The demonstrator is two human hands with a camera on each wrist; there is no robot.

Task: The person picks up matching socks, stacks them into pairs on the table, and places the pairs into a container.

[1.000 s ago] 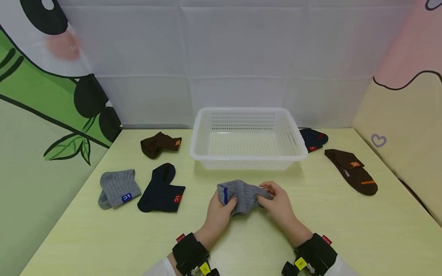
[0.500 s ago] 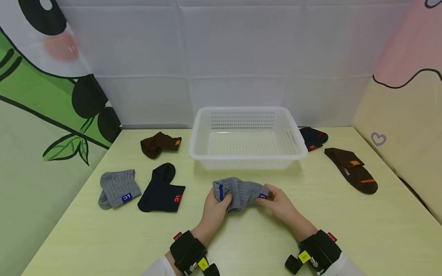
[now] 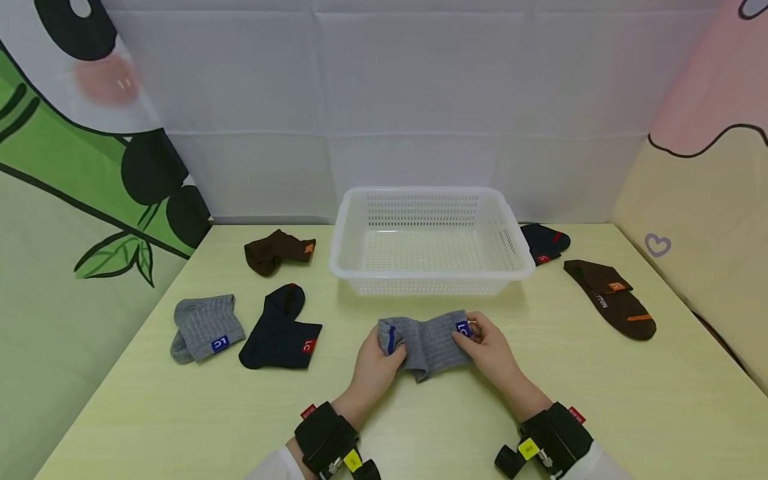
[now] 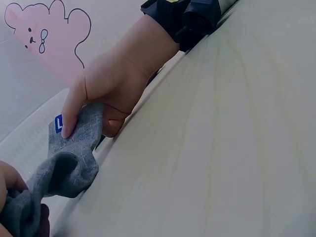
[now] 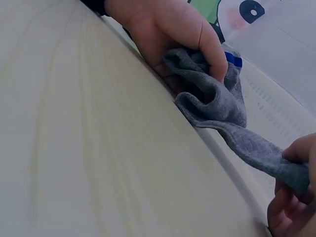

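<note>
Both hands hold a grey ribbed sock (image 3: 429, 343) just above the table, in front of the white basket (image 3: 522, 270). My left hand (image 3: 393, 348) grips the bunched end with the blue stripe. My right hand (image 3: 469, 337) pinches the cuff end with the blue label. In the left wrist view the right hand (image 4: 81, 116) pinches the labelled cuff of the sock (image 4: 74, 153), which sags toward the table. From the right wrist camera, the left hand (image 5: 207, 59) is curled round the crumpled sock (image 5: 222, 108).
Left of the hands lie a folded grey sock (image 3: 204, 327) and a navy sock (image 3: 279, 330), with a brown sock (image 3: 277, 251) behind them. Right of the basket lie a navy sock (image 3: 545, 241) and a long brown sock (image 3: 612, 297). Fabric walls close the back and sides.
The hands have drawn apart and pulled the grey sock out longer. The right hand moved up and right with the cuff, so its blue label now faces up.
</note>
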